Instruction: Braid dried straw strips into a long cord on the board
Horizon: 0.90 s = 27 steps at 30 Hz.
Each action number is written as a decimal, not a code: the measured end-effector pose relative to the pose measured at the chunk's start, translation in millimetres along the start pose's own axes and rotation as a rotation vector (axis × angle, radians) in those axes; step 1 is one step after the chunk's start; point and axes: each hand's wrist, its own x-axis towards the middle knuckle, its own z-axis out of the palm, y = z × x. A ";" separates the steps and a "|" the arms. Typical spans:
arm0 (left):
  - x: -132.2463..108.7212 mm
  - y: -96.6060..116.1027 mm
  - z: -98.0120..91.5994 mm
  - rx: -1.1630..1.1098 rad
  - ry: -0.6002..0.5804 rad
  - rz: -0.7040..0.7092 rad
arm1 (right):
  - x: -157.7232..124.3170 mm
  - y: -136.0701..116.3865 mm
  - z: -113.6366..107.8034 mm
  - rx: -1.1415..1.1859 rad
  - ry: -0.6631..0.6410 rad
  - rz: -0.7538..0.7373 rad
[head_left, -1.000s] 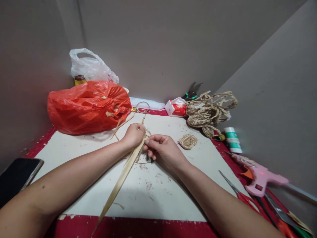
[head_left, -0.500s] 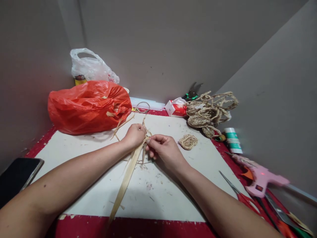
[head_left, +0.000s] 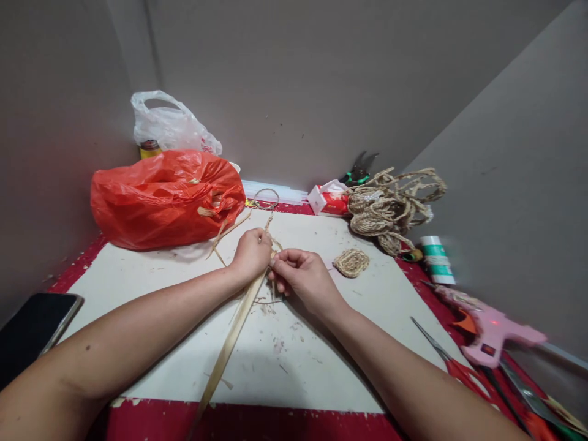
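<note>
Roughly midway across the tabletop (head_left: pixel 257 419), over the white sheet (head_left: pixel 321 367), a flat pale fibre strip (head_left: pixel 236 334) slants from the fingers down to the red near edge. The right hand (head_left: pixel 301 272) pinches its upper end between thumb and forefinger. Just beside it, the left hand (head_left: pixel 252 250) is closed in a fist around a thin twisted cord (head_left: pixel 269 222), which runs on toward the far edge and a round loop (head_left: pixel 267 209). The step in hand looks like working the strip in where the two grips meet, though the fingers hide the exact join. The next move seems to call for a firm left grip, a small turn of the right fingertips and a free strip tail.

Right of the hands lies a small oval coil (head_left: pixel 351 263). Farther out, a red bag (head_left: pixel 160 202) fills the far left corner, a rope bundle (head_left: pixel 381 211) the far right, and a pink glue gun (head_left: pixel 493 331) lies along the right edge.
</note>
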 end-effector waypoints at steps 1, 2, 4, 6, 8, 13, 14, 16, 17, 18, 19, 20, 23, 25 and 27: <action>0.0 -0.3 0.5 0.004 0.004 0.008 | 0.3 0.3 0.1 -0.009 -0.001 -0.005; 0.0 -0.6 1.0 0.010 0.006 0.015 | 0.4 0.3 0.3 -0.015 -0.003 -0.007; 0.5 -1.3 2.0 0.016 0.009 0.020 | -0.4 -0.7 0.6 -0.027 -0.012 -0.004; 1.1 -2.0 2.8 0.008 0.003 0.019 | -1.7 -2.3 1.0 -0.039 -0.023 0.001; 1.4 -2.2 3.5 -0.016 -0.016 0.008 | -2.7 -3.2 1.3 -0.050 -0.021 -0.005; 0.8 -0.6 3.7 -0.127 -0.069 -0.053 | -1.5 -2.2 1.8 -0.087 0.033 -0.007; 0.7 -0.3 3.5 -0.147 -0.071 -0.067 | -1.2 -2.2 1.8 -0.083 0.042 0.001; 0.8 0.2 3.1 -0.181 -0.076 -0.102 | -1.2 -2.8 1.7 -0.062 0.055 0.023; 0.9 0.4 2.9 -0.198 -0.079 -0.122 | -1.4 -3.3 1.4 -0.049 0.063 0.032; 1.0 0.6 2.8 -0.216 -0.083 -0.144 | -1.6 -3.8 0.9 -0.039 0.073 0.037; 1.1 0.8 2.9 -0.238 -0.091 -0.164 | -1.7 -4.2 0.1 -0.031 0.088 0.037; 1.2 1.0 3.0 -0.261 -0.103 -0.182 | -1.7 -4.6 -0.9 -0.016 0.109 0.028; 1.2 1.0 3.6 -0.310 -0.125 -0.211 | 0.3 -5.8 -5.2 0.101 0.206 -0.058; 1.2 0.8 4.1 -0.316 -0.128 -0.219 | 2.7 -8.6 -8.4 0.223 0.278 -0.134; 1.3 0.9 4.4 -0.315 -0.140 -0.235 | 5.0 -14.5 -12.4 0.334 0.327 -0.176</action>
